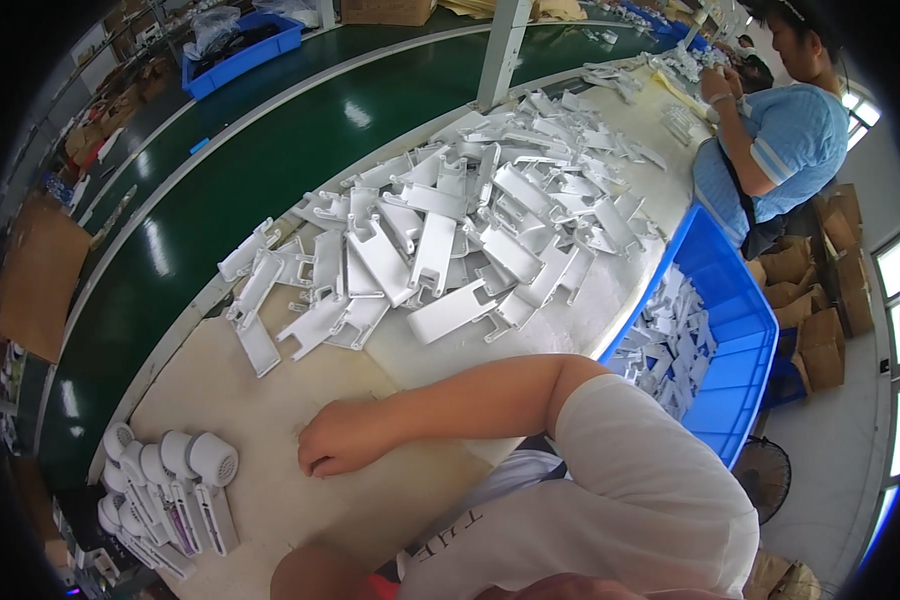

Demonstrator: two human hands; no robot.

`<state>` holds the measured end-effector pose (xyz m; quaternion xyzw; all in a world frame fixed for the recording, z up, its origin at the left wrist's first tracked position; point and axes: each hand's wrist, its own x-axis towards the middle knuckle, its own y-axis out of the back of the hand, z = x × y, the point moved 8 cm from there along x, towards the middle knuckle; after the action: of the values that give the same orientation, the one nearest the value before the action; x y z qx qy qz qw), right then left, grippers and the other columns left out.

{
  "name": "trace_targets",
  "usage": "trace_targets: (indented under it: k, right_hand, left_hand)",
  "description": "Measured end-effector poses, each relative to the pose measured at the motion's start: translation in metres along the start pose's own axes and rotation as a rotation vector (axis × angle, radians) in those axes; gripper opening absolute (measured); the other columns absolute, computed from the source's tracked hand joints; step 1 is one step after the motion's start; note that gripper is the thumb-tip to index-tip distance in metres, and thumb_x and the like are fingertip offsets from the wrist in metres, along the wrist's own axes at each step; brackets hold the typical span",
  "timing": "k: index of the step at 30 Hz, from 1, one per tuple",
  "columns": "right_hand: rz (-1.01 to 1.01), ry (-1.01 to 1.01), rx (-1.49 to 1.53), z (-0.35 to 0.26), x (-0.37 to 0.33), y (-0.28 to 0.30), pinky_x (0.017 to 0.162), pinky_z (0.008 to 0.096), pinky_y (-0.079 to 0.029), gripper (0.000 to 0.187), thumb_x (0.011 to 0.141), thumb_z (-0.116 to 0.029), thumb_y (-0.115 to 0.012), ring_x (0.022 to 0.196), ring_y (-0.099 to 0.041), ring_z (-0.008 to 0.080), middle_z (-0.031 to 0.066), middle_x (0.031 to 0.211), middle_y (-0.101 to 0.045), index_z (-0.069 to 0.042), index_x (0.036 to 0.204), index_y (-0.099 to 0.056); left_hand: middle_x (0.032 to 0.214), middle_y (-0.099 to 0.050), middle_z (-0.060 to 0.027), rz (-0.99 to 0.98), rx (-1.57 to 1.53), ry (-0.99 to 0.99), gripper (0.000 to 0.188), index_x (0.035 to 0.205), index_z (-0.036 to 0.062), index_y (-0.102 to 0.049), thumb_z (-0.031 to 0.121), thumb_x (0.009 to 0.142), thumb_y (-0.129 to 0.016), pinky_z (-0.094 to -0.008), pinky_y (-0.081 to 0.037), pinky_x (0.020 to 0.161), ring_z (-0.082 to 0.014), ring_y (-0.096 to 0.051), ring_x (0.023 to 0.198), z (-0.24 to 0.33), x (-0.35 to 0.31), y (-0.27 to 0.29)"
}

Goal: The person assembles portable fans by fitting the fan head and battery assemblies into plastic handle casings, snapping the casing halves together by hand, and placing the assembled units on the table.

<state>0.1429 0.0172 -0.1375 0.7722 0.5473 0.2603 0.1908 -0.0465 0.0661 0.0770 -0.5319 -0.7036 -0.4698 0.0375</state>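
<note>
My right hand rests on the pale tabletop with its fingers curled in. Anything inside those fingers is hidden from view. Of my left side only part of a bent arm shows at the lower edge; the hand itself is out of the picture. Beyond my right hand lies a large loose heap of white plastic housing parts, long and flat with notched ends. Left of the hand, several white devices with round, grilled heads and slim handles lie side by side near the table's edge.
A blue bin with more white parts stands against the table's right side. A green conveyor belt runs along the far left, past a pale post. A co-worker in light blue works at the far right, near cardboard boxes.
</note>
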Motion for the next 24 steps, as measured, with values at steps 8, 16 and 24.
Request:
trace_targets:
  k: [8,16,24]
  right_hand:
    - [0.000,0.048,-0.030,0.000,0.006,-0.001,0.071,0.0384,-0.047,0.015,0.081,-0.021,-0.058,0.082,-0.059,0.0266,0.0068,0.088,-0.061,-0.010,0.089,-0.063]
    - [-0.096,-0.129,-0.180,-0.001,0.012,-0.001,0.073,0.0382,-0.048,0.017,0.079,-0.020,-0.057,0.089,-0.060,0.0274,0.0103,0.096,-0.063,-0.011,0.093,-0.063]
    - [-0.002,-0.088,0.041,-0.012,0.007,0.004,0.060,0.0289,-0.045,0.014,0.079,-0.008,-0.063,0.064,-0.058,0.0190,0.0103,0.077,-0.060,-0.004,0.093,-0.064]
  left_hand:
    - [0.055,-0.040,0.0044,0.080,1.606,0.698,0.016,0.070,0.0112,-0.047,0.019,0.082,-0.052,-0.0222,-0.026,0.042,-0.0054,-0.036,0.049,0.011,-0.011,0.053]
    - [0.067,-0.055,-0.0007,0.670,1.756,1.316,0.025,0.097,0.0063,-0.054,0.028,0.087,-0.050,-0.0273,-0.040,0.048,-0.0125,-0.050,0.057,0.055,-0.040,0.087]
    - [0.064,-0.056,-0.0109,0.684,1.454,1.709,0.012,0.075,0.0024,-0.059,0.013,0.074,-0.054,-0.0332,-0.042,0.051,-0.0283,-0.055,0.057,0.021,-0.128,0.094]
